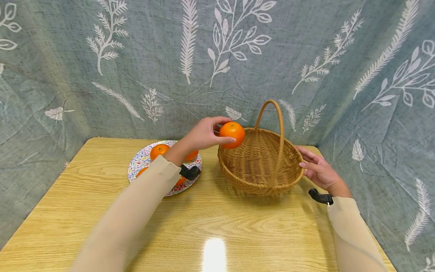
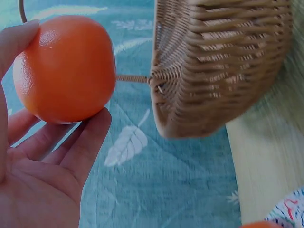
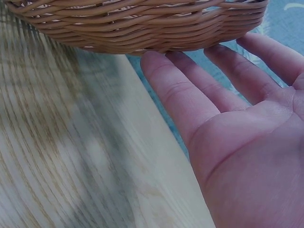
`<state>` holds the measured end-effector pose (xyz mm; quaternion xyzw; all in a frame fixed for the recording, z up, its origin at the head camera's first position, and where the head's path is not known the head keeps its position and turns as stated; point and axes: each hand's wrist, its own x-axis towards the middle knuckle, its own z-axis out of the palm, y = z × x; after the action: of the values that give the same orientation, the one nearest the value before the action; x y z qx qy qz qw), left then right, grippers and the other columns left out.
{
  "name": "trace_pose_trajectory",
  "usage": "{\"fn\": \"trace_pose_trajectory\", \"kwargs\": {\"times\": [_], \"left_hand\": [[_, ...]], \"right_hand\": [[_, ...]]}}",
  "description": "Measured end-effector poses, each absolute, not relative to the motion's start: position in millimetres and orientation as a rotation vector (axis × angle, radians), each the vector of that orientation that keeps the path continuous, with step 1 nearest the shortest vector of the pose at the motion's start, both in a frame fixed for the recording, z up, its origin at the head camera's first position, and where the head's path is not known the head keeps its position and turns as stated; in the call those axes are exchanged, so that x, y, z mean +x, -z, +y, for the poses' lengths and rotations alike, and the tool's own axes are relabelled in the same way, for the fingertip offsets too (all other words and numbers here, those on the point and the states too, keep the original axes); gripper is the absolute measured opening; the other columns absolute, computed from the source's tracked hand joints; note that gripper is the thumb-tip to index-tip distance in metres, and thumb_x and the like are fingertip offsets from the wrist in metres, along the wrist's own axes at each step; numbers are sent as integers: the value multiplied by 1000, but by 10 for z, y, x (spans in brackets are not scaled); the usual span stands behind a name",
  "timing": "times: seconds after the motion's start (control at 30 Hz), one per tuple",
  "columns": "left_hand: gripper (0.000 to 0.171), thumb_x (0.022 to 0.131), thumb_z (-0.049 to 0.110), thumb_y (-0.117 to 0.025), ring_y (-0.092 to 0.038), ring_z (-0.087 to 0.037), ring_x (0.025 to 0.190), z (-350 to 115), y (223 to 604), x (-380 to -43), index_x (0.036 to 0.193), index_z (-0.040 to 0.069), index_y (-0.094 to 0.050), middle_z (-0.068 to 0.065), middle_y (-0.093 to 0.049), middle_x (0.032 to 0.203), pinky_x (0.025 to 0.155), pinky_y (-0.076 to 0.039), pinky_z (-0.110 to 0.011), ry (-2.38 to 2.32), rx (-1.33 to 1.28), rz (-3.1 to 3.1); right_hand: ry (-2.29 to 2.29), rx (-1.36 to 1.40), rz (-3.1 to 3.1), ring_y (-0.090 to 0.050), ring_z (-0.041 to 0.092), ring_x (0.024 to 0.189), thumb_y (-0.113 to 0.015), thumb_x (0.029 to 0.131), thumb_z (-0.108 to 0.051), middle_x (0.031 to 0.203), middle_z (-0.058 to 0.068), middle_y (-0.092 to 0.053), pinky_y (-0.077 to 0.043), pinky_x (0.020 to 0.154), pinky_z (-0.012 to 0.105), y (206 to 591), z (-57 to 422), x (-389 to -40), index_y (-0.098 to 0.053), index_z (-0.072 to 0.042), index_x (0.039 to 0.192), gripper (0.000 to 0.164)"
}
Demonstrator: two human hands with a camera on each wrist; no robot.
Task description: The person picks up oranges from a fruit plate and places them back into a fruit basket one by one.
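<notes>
While the left hand point(image 1: 205, 134) holds a glossy round orange point(image 1: 234, 133) between thumb and fingers, near the left rim of the tan woven wicker basket point(image 1: 255, 160), the right hand point(image 1: 319, 172) rests against the basket's right side, fingers loosely extended. The work seems barely begun: no fruit shows inside the basket, and at least four other oranges point(image 1: 159, 151), apparently left to handle, lie on the round white plate with multicoloured squiggles point(image 1: 136, 161). The beige left sleeve point(image 1: 136, 211) hides part of that plate, so their full count is uncertain.
</notes>
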<state>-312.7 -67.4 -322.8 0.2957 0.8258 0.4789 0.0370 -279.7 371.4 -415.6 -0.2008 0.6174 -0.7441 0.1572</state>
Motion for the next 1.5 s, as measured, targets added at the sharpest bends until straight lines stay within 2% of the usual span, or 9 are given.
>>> {"fn": "trace_pose_trajectory", "kwargs": {"times": [0.53,0.8,1.03,1.33,1.5], "left_hand": [[63,90,36,-80,-68,-19,108,39,3159,-3311,143,11,-59,-5,-64,136,89,-59,-33,-1360,987,2484],[62,91,37,-79,-65,-18,113,369,3232,-3386,142,10,-57,-5,-65,135,92,-56,-29,-1190,1037,2469],[67,91,36,-80,-63,-17,116,643,3314,-3395,146,9,-55,-6,-63,140,94,-53,-25,-1013,1041,2461],[58,92,36,-79,-62,-14,109,849,3450,-3417,140,13,-59,-3,-65,130,87,-54,-24,-858,985,2484],[49,90,41,-79,-63,-13,101,884,3498,-3423,129,14,-64,-1,-68,118,82,-53,-24,-767,941,2501]], "right_hand": [[2116,-615,1763,-62,14,127,-39,104,11,152,3,-52,-60,93,30,4138,3728,-2784,-13,2,163,65],[2139,-633,1712,-62,15,127,-38,103,12,150,3,-54,-59,96,31,4159,3735,-2784,-26,-3,162,62],[2127,-630,1741,-62,15,127,-39,104,11,151,2,-53,-59,96,31,4166,3723,-2779,-26,-3,162,62],[2124,-594,1768,-62,13,126,-41,104,10,150,-1,-53,-59,94,30,4161,3724,-2764,-23,-3,163,63],[2117,-582,1808,-62,14,127,-41,104,10,149,0,-54,-59,95,31,4163,3710,-2766,-21,0,163,63]]}}
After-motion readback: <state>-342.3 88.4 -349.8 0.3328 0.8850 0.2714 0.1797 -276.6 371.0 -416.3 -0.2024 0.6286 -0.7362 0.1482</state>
